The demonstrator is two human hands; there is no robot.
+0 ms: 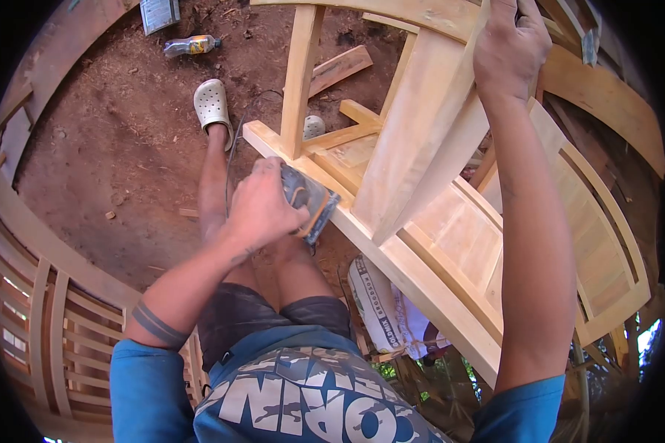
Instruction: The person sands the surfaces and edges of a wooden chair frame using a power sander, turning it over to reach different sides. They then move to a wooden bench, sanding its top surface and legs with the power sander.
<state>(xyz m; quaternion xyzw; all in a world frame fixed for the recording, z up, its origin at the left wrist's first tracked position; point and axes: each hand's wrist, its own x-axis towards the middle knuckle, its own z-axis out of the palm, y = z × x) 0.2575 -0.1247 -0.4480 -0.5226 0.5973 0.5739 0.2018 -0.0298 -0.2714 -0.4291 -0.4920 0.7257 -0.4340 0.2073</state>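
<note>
My left hand (262,203) is closed around a handheld power sander (308,201), dark with orange trim. The sander rests against the outer face of a long pale rail (421,284) on a wooden furniture frame that looks like a bench. At the upper right, my right hand (511,48) is wrapped over the upper edge of the frame, by a wide tapered board (421,118). Left of that board, a square post (301,81) rises from the rail. Panels (462,229) fill the frame behind the rail. The sander's underside is hidden.
A slatted wooden piece (89,332) stands at left, and a curved panelled piece (598,236) at right. On the dirt lie a plastic bottle (192,46), a wood offcut (340,70) and a printed sack (373,303). A dark cord (236,144) runs near my clog (212,103).
</note>
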